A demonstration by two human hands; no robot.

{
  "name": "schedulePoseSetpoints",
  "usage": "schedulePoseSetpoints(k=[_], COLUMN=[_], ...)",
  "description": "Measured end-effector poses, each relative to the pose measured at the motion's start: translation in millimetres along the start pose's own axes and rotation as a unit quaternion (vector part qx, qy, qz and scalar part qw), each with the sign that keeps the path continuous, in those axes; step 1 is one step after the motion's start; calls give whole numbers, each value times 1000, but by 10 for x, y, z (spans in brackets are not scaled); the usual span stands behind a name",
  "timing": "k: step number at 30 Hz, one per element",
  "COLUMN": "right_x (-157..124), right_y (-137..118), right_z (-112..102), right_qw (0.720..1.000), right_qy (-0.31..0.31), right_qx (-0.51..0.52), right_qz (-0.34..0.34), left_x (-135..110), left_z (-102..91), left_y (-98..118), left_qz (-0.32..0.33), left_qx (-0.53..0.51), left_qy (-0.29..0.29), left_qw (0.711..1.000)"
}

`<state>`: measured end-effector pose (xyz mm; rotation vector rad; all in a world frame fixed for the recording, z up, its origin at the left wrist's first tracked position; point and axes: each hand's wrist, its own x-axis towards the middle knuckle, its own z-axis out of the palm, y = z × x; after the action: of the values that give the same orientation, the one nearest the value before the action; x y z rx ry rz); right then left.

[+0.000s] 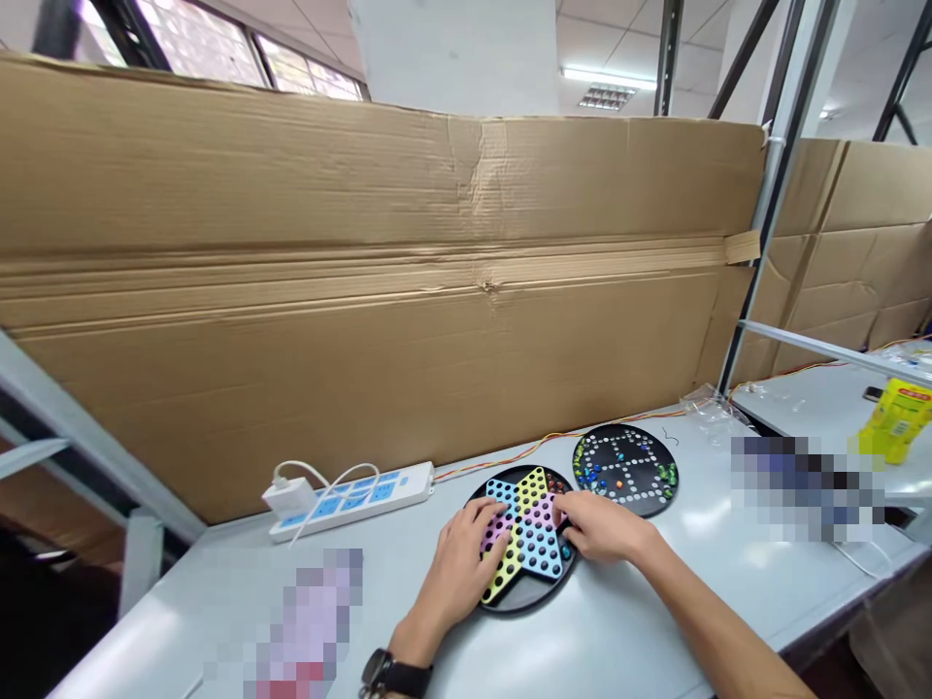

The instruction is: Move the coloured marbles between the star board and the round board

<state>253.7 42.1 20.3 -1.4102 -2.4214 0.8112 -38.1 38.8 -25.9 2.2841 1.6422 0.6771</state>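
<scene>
**Colourful star board (537,549) on the bench, head view**

The star's flat and smooth, dotted with round holes in blue, yellow and pink patches, set in a round black tray (535,591) with marbles (566,551) in the gaps at its right side. Left hand (464,555) lies palm-down over the star's left side, fingers spread, gripping nothing I can see (watch (406,677) on that wrist). Right hand (603,526) reaches in with fingers curled at the pink right point; can't tell if they're pinching anything. A second round black board (641,454) sits just behind, right. Shiny pale table (582,641), creased cardboard wall (379,369), white power strip (408,484) at left.
</scene>
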Motion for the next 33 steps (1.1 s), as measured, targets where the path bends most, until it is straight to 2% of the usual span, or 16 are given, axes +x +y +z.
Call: schedulePoseSetpoints(k=[3, 7, 13, 15, 17, 20, 23, 25, 29, 33], right_x=[50, 62, 79, 90, 105, 140, 173, 170, 88, 37], right_y=[6, 34, 109, 136, 191, 368, 667, 903, 1306, 1454], right_z=[74, 112, 144, 135, 63, -193, -498, -624, -623, -484], right_qw=[999, 999, 995, 993, 987, 974, 965, 959, 950, 951], right_qy=[2, -11, 1, 23, 72, 165, 231, 256, 267, 261], right_qx=[24, 30, 91, 109, 131, 148, 125, 105, 91, 72], right_qz=[-24, -21, -28, -42, -57, -44, 14, 59, 131, 147], left_x=[0, -3, -5, -5, -7, -10, -13, -17, -26, -30], left_z=[8, 23, 49, 51, 53, 60, 64, 61, 54, 56], left_y=[-2, -5, -55, -65, -71, -76, -81, -83, -85, -91], left_qz=[5, -1, 4, 6, 8, 5, 5, 8, 8, 2], left_qx=[-2, -3, 2, 3, 3, 2, -1, -1, 4, 8], left_qy=[-2, 0, 5, 3, 7, 14, 13, 13, 6, 7], left_qw=[1000, 1000, 1000, 1000, 1000, 1000, 1000, 1000, 1000, 1000])
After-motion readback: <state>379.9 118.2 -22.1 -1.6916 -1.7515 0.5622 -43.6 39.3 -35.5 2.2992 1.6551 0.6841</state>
